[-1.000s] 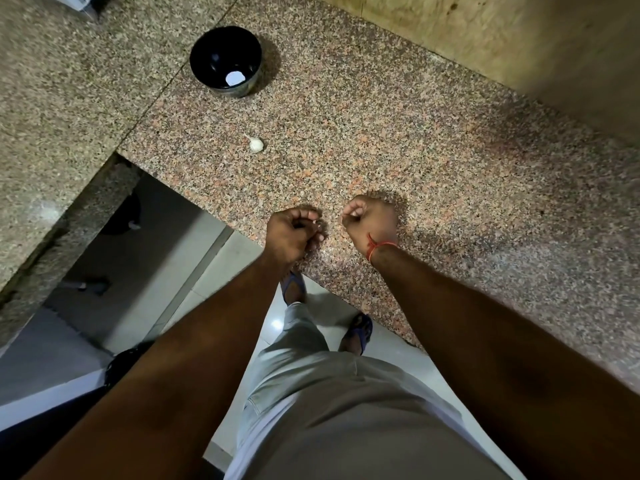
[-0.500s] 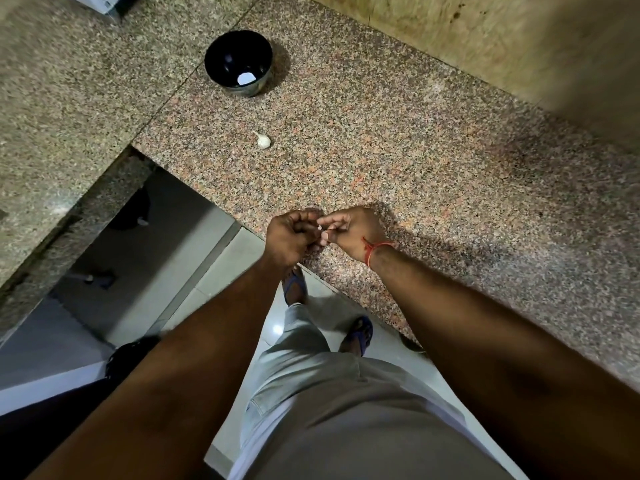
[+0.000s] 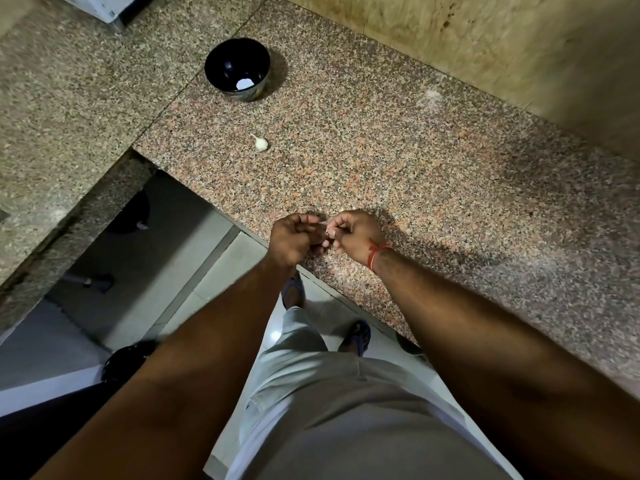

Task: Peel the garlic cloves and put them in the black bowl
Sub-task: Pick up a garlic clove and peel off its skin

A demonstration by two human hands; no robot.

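My left hand (image 3: 292, 239) and my right hand (image 3: 353, 233) meet over the near edge of the granite counter (image 3: 398, 161), fingers curled. Between their fingertips they pinch a small garlic clove (image 3: 327, 233), mostly hidden by the fingers. A second, unpeeled clove (image 3: 260, 143) with a short stem lies on the counter farther away. Beyond it stands the black bowl (image 3: 221, 65), with a pale spot, a peeled clove or a glint, at its bottom. A red thread circles my right wrist.
A second granite slab (image 3: 79, 98) joins at the left, with a gap below it down to the tiled floor (image 3: 221, 268). A yellowish wall (image 3: 485, 39) bounds the counter at the back. A white object's corner (image 3: 104, 8) shows at top left.
The hands were apart a second ago, came together half a second ago and stay joined at the clove. The view has shifted, so the bowl and loose clove sit lower in the frame.
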